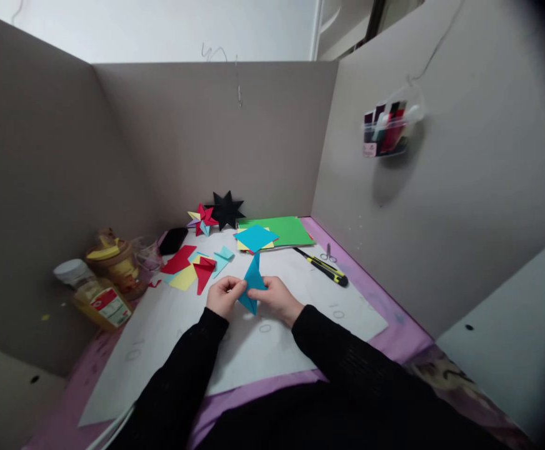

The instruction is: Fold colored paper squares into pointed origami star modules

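A folded piece of blue paper [254,282], pointed at its top and bottom, is held upright over the white sheet [160,350]. My left hand [225,295] pinches its left edge between thumb and fingers. On the other side my right hand [275,296] grips it, the thumb across its front and the fingers partly hidden behind. Left of my hands lie a folded red paper piece [204,272], a light blue folded piece [224,259], a yellow paper [183,278] and a flat red paper [179,259].
Behind my hands, blue square paper [256,238] tops a green stack [286,231]. A utility knife [324,267] and small scissors [329,255] lie right. A multicoloured star [202,219], black star [227,210] and phone [174,240] sit at the back; a glue bottle [97,297] stands left.
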Available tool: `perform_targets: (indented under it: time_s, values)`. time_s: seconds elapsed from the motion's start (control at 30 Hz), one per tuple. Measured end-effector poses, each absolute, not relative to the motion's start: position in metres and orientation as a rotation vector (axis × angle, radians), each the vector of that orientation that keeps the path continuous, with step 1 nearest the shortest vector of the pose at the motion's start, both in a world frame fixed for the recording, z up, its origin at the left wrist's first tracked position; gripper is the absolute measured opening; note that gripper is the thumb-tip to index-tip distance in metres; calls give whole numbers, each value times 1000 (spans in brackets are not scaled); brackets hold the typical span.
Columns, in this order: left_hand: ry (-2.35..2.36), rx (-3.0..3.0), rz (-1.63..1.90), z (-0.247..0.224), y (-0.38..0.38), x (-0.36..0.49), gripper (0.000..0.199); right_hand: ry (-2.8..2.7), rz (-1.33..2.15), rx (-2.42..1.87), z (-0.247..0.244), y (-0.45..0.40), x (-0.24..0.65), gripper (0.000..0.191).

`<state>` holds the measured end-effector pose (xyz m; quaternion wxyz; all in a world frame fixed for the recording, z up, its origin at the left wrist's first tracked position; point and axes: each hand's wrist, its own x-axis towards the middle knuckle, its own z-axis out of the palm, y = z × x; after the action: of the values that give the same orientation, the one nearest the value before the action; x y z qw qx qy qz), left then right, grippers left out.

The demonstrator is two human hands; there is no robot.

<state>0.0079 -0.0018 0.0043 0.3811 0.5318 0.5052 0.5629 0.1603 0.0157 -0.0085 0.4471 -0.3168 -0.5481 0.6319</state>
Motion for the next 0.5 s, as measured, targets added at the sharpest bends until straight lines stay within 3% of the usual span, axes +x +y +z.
perform_targets:
  time_s: [0.5]
  values:
    - [1309, 1305, 1273, 15, -1, 5, 28, -1615, 1667, -846, -5, 1, 161, 11]
